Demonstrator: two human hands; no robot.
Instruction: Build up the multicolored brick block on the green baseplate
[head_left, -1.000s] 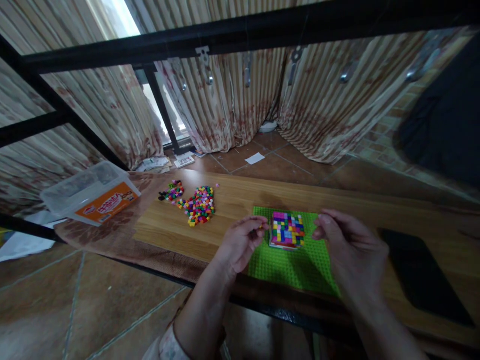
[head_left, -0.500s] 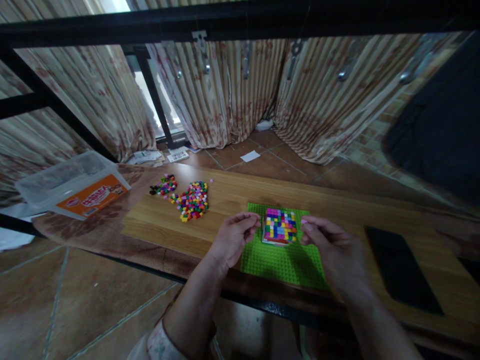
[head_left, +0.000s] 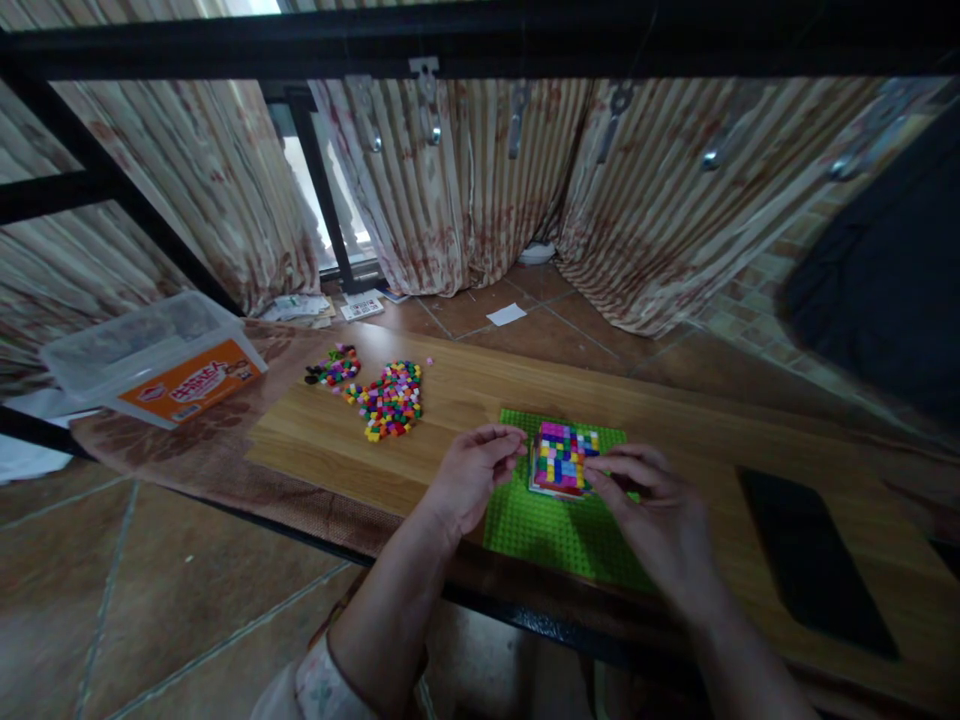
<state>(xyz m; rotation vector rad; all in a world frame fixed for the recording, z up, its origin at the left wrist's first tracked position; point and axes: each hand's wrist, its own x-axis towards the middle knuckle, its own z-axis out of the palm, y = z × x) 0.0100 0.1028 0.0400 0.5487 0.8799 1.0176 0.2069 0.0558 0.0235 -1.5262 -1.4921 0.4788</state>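
A block of many-coloured building bricks (head_left: 561,462) stands on a green studded baseplate (head_left: 540,540). My right hand (head_left: 652,505) reaches over the block's right side, thumb and forefinger pinched at its top. Between them is a small building brick, mostly covered by the fingertips; it looked pink a moment before. Just left of the block hovers my left hand (head_left: 480,470), its thumb and fingers pressed together. Whatever that pinch may hold is too small to make out.
Loose small bricks (head_left: 394,400) lie in a pile on the wooden board (head_left: 457,385), with a smaller cluster (head_left: 335,366) beside it. A clear plastic box (head_left: 150,345) with an orange label stands far left. A dark flat slab (head_left: 814,560) lies right. A black bar crosses above.
My right hand has moved left, from beside the block to its top right part, bringing the small brick with it. My left hand stays nearly in place. The view has shifted slightly.
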